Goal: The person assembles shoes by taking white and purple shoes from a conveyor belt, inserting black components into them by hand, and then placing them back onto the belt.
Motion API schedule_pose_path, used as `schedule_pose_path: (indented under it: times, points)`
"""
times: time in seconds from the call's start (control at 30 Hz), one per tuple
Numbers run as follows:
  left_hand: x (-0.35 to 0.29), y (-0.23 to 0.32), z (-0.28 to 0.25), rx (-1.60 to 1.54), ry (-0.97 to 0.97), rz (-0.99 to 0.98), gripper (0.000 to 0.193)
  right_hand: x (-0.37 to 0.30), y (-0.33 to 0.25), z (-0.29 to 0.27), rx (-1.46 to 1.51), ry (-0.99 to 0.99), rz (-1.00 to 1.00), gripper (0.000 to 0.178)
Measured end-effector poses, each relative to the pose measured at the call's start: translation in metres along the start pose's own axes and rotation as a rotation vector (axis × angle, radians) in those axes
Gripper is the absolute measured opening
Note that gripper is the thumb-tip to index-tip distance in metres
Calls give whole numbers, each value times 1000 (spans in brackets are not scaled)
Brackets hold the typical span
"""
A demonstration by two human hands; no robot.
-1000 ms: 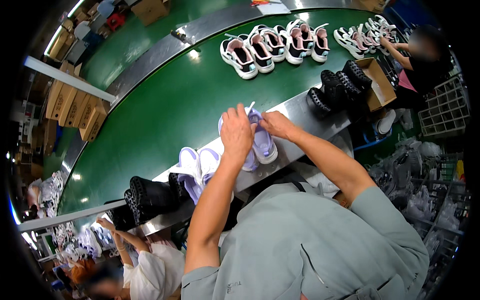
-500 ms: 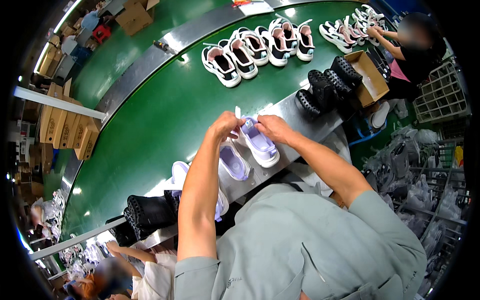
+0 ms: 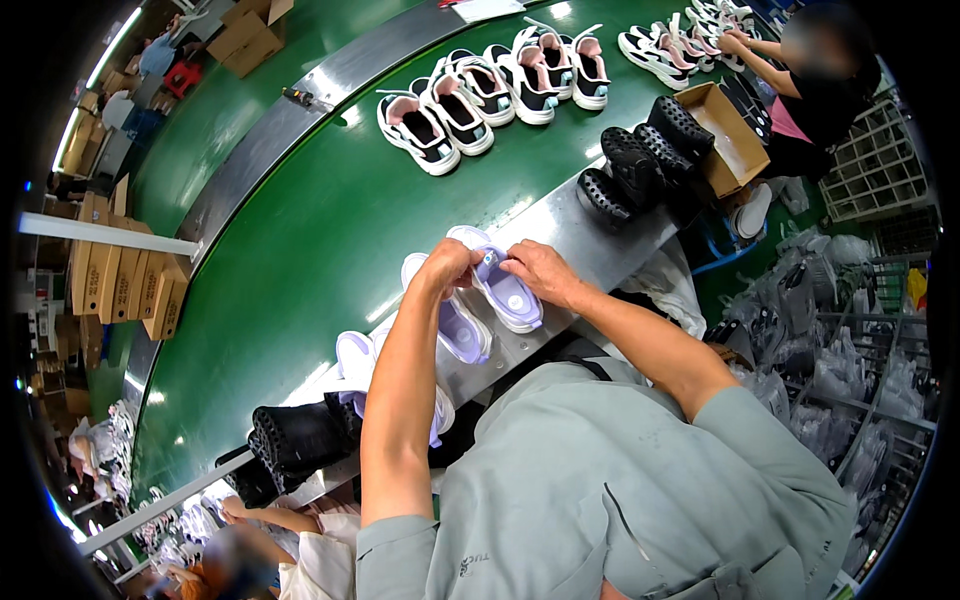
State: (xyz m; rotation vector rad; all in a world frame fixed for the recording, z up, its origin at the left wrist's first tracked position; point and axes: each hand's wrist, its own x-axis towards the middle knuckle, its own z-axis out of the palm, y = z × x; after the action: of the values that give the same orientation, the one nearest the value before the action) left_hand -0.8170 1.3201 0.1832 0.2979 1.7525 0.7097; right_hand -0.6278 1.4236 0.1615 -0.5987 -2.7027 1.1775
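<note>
Both hands [image 3: 490, 270] on lilac shoe [image 3: 505, 290]

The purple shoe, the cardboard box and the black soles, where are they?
purple shoe [image 3: 508, 297]: head view, on its lilac insole.
cardboard box [image 3: 733, 143]: head view, on its bare inside floor.
black soles [image 3: 640, 160]: head view, on a studded underside.

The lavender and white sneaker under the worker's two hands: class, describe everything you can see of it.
The lavender and white sneaker is a low shoe with a thick white sole and a pale purple upper and lining that look like fabric. It lies on the grey metal ledge beside the green conveyor belt, opening upward, close beside a matching sneaker. The left hand and right hand meet over its opening, fingers pinching something small there that cannot be made out.
</note>
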Motion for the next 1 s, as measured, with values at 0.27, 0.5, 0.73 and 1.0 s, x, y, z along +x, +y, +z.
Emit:
schedule_pose_path:
  times: [0.27, 0.5, 0.73, 1.0]
  points:
    - [20, -23, 3, 1, 140, 214, 31, -61, -8, -73, 78, 371, 143, 26]
    - [12, -21, 16, 266, 255, 420, 36, -66, 13, -173, -448, 665, 268, 47]
    - [9, -22, 18, 103, 220, 385, 31, -13, 35, -182, -821, 458, 368, 66]
    - [17, -15, 19, -33, 136, 205, 27, -15, -7, -199, -921, 457, 169, 44]
